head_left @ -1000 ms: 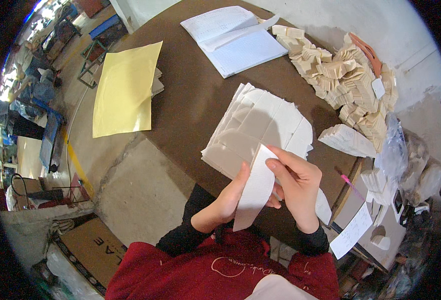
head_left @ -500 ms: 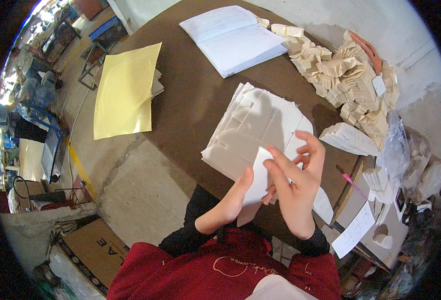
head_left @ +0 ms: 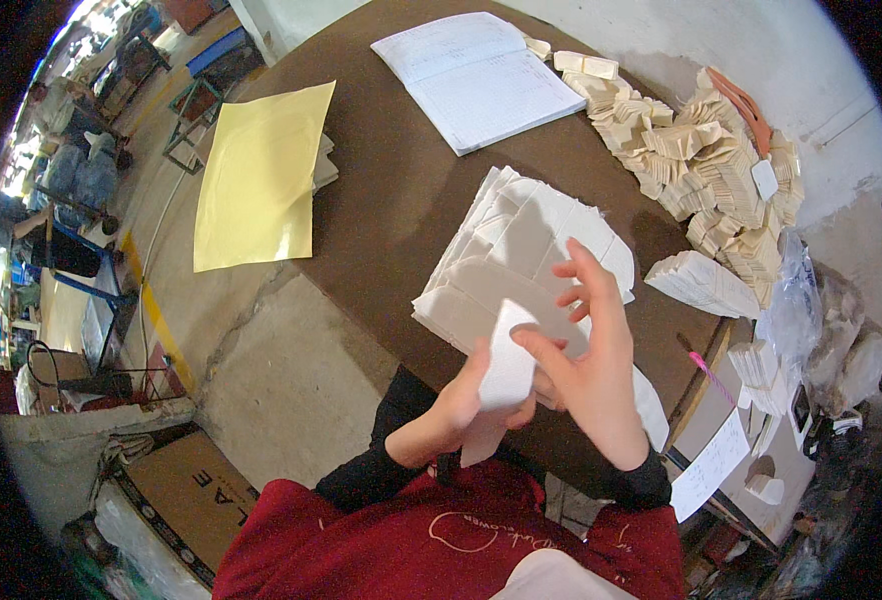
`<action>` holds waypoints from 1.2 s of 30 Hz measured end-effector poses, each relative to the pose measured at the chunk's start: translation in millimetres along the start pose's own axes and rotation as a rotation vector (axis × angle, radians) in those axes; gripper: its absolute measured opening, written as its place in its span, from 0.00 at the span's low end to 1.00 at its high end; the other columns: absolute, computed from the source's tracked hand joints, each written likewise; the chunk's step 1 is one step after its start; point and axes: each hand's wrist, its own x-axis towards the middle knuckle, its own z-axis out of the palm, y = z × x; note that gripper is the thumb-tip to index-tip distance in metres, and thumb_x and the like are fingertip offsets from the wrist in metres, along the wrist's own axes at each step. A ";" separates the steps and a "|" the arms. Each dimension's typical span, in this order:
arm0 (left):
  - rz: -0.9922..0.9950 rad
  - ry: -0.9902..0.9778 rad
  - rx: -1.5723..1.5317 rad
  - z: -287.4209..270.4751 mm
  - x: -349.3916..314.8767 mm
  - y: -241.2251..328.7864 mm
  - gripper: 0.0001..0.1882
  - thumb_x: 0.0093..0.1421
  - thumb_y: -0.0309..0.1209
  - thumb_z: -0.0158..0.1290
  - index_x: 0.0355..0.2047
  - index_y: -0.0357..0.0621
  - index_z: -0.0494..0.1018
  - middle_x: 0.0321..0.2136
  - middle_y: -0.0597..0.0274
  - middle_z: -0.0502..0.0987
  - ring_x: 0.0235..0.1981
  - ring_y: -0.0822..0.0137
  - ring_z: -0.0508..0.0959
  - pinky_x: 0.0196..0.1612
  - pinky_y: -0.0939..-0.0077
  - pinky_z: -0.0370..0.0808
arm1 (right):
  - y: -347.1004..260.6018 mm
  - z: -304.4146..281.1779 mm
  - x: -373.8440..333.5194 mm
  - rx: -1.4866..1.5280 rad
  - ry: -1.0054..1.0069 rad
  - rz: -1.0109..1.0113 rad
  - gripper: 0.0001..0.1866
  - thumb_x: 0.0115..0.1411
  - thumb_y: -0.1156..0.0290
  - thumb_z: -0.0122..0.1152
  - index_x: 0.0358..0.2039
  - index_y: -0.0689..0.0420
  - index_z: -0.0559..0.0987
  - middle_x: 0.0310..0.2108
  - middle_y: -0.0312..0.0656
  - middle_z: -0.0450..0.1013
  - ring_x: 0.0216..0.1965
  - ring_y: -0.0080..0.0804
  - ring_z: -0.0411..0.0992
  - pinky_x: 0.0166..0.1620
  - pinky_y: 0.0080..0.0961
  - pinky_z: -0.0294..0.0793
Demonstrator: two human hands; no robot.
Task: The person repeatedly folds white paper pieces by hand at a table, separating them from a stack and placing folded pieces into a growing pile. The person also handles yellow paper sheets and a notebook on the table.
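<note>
At centre, one bare left hand (head_left: 449, 408), one bare right hand (head_left: 601, 372) and one broad pile of white rounded pieces (head_left: 516, 245); top centre, one open white paper notebook (head_left: 481, 82); left, one glossy yellow sheet (head_left: 263, 180); lower right, one handwritten white sheet (head_left: 709, 468).

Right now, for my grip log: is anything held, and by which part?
The left hand holds a bent white strip by its middle, thumb on the left edge; the right hand has its thumb at the upper right edge, grip unclear.

Blown-out upper L, shine on yellow sheet (head_left: 261, 175), wht piece (head_left: 508, 365) part-shaded, fisheye bend, blk corners
</note>
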 end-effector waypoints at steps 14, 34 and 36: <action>0.258 0.251 -0.316 -47.8 -26.9 27.6 0.42 0.59 0.70 0.34 0.56 0.47 0.64 0.24 0.64 0.66 0.21 0.72 0.64 0.24 0.76 0.64 | 72.4 39.4 50.7 -0.335 -0.307 -0.460 0.16 0.54 0.73 0.64 0.45 0.58 0.79 0.39 0.43 0.68 0.42 0.41 0.68 0.44 0.32 0.69; 0.246 0.162 -0.403 -60.6 -9.3 11.9 0.39 0.64 0.65 0.30 0.57 0.43 0.62 0.57 0.54 0.68 0.61 0.64 0.66 0.58 0.63 0.67 | 65.0 41.9 45.5 -0.131 -0.332 -0.125 0.08 0.52 0.82 0.58 0.30 0.60 0.68 0.32 0.40 0.66 0.33 0.31 0.64 0.40 0.24 0.65; 0.268 0.150 -0.373 -62.9 -7.4 10.1 0.38 0.64 0.65 0.30 0.55 0.46 0.63 0.53 0.58 0.73 0.58 0.69 0.69 0.55 0.66 0.69 | 75.4 39.4 37.5 0.228 -0.331 0.121 0.07 0.52 0.81 0.58 0.28 0.61 0.67 0.29 0.39 0.66 0.32 0.32 0.65 0.41 0.27 0.66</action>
